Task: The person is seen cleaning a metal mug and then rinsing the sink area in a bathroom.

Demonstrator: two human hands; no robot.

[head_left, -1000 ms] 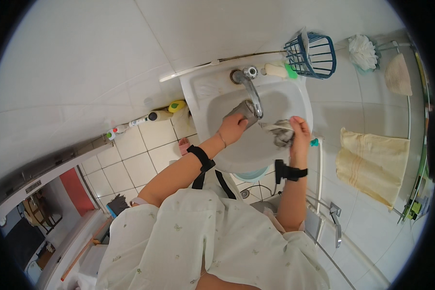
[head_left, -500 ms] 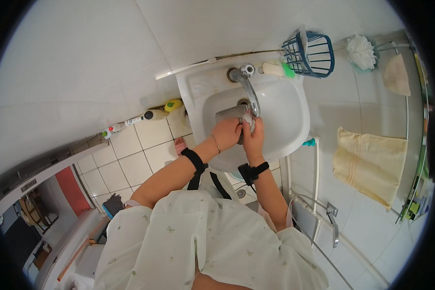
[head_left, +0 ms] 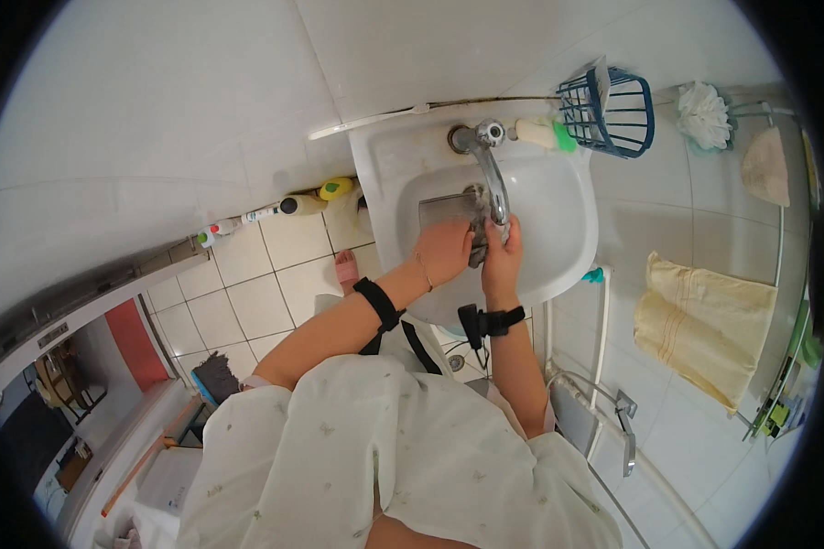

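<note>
My left hand (head_left: 442, 251) and my right hand (head_left: 501, 261) are close together over the white washbasin (head_left: 558, 233), just below the spout of the chrome tap (head_left: 493, 174). Past my left knuckles lies a flat, grey, rectangular thing (head_left: 442, 210); its kind does not show. Between the hands is something dark grey (head_left: 476, 252), partly hidden. The left fingers curl inward at it. My right hand is upright with its fingertips bent together beside the spout; what it pinches, if anything, is hidden.
On the basin's back ledge sit pale soap (head_left: 534, 133) and a green piece (head_left: 565, 137) next to a blue wire basket (head_left: 636, 114). Several bottles (head_left: 300, 205) line the left wall. A yellow towel (head_left: 705, 325) hangs at right, beyond a white pipe (head_left: 604, 339).
The hands have drawn slightly apart, and the whitish-grey bit between their fingertips no longer shows there. The whole view has shifted a little, moving the basin rightward.
</note>
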